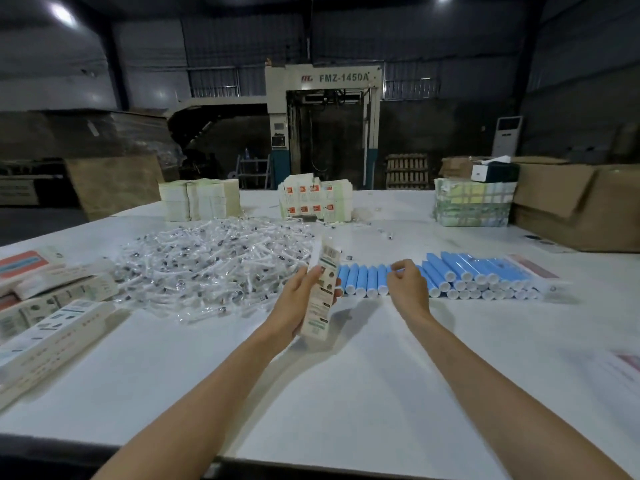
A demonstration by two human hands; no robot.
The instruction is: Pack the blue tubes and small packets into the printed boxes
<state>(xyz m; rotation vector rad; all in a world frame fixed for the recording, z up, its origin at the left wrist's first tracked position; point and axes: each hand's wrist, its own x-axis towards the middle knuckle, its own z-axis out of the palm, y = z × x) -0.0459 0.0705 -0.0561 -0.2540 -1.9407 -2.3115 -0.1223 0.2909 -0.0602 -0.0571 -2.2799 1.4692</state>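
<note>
We find the left hand (304, 301) wrapped round one printed box (323, 304), thumb on the near face and fingers behind. It holds the box off the table (346, 393), tilted, with the top end leaning away. We cannot tell from this view whether that top end is open.

The right hand (408, 285) hangs over the row of tubes (460, 275), just right of the box, with its fingers curled down toward the tube ends. Whether it pinches a tube or holds nothing, we cannot tell.

The tubes lie side by side in a row that rises to a stacked pile further right. The packets (207, 268) lie in a loose heap left of the box. Other boxes (52, 306) lie at the table's left edge, and flat stacks (315, 202) stand along the far edge.

Risks, in our judgement:
- The tubes are round and piled, so drawing one from the row could set its neighbours rolling.
- The box is held by one hand at mid-length, so a tube pushed in off-line could buckle its mouth or twist it out of the grip.
- The packets look slick and tangled, so more than one may come up at a time.
</note>
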